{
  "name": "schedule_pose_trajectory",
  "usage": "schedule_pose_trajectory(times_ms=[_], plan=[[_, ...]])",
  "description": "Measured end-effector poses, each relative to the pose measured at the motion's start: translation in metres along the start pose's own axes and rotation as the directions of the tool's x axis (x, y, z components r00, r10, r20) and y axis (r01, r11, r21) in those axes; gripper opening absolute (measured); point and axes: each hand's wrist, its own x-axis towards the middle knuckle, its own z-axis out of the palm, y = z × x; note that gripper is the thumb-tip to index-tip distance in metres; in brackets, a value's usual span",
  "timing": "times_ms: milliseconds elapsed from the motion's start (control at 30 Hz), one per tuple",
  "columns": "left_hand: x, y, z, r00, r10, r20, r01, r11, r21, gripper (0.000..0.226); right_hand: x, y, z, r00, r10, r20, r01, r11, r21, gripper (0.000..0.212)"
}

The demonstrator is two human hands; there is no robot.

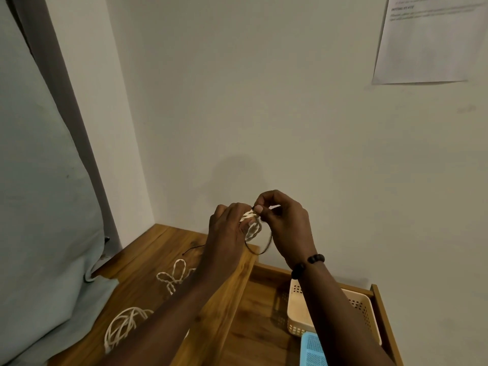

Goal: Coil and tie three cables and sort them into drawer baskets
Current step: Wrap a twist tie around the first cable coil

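A wooden cabinet top (pixel 148 249) meets a white wall (pixel 264 101). Two cables (pixel 173 277) lie there; two baskets (pixel 298 313) sit in the drawer (pixel 380 313). Left hand (pixel 227 231) and right hand (pixel 285 223) pinch a third cable (pixel 253 228).

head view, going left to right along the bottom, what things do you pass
curtain → loose cable coil → twisted cable → hands, left then right, holding a coiled cable → cream basket
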Motion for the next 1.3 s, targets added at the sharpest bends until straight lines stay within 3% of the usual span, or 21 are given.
schedule_pose_trajectory(times_ms=[67,167,267,367,500,633,767,900,1033,1167,1233,1300], plan=[[0.000,-0.005,0.001,0.999,-0.006,0.049,0.006,1.000,-0.004,0.028,0.002,-0.002,-0.002,0.998,-0.063,-0.023,0.061,0.995,-0.084,0.014],[-0.002,-0.017,0.002,0.994,-0.028,0.106,0.036,0.996,-0.081,0.023,0.012,-0.012,-0.018,0.982,-0.092,-0.163,0.097,0.995,0.024,0.015],[0.001,-0.021,0.003,0.992,-0.028,0.123,0.042,0.992,-0.115,0.024,0.023,-0.016,-0.026,0.966,-0.111,-0.234,0.116,0.993,0.008,0.013],[0.006,-0.017,0.006,0.989,0.001,0.147,0.019,0.991,-0.136,0.025,0.027,-0.019,-0.026,0.974,-0.059,-0.217,0.095,0.983,0.157,0.010],[0.005,-0.019,0.003,0.986,0.000,0.169,0.038,0.975,-0.220,0.035,0.023,-0.023,-0.029,0.977,-0.144,-0.158,0.157,0.985,0.074,0.015],[0.003,-0.019,-0.003,0.980,0.019,0.196,0.031,0.968,-0.248,0.044,0.028,-0.040,-0.049,0.878,-0.223,-0.423,0.276,0.959,0.069,0.021],[0.001,-0.006,-0.002,0.972,0.097,0.215,-0.036,0.962,-0.272,0.047,0.038,-0.056,-0.071,0.848,-0.125,-0.516,0.322,0.894,0.313,0.016],[0.000,0.013,-0.001,0.932,0.201,0.301,-0.095,0.938,-0.334,0.054,0.054,-0.055,-0.077,0.897,0.093,-0.432,0.196,0.793,0.577,0.022],[-0.009,0.031,-0.002,0.895,0.244,0.373,-0.069,0.903,-0.425,0.033,0.086,-0.025,-0.076,0.885,0.259,-0.387,-0.001,0.831,0.556,0.028],[-0.012,0.056,-0.009,0.905,0.284,0.316,-0.098,0.863,-0.497,0.023,0.092,0.015,-0.070,0.809,0.495,-0.316,-0.244,0.773,0.585,0.034],[-0.014,0.064,-0.010,0.899,0.321,0.298,-0.137,0.852,-0.505,0.018,0.084,0.030,-0.059,0.789,0.576,-0.212,-0.368,0.720,0.588,0.040],[-0.018,0.069,-0.010,0.904,0.331,0.272,-0.157,0.846,-0.510,0.017,0.072,0.048,-0.045,0.757,0.653,0.020,-0.561,0.634,0.532,0.041]])
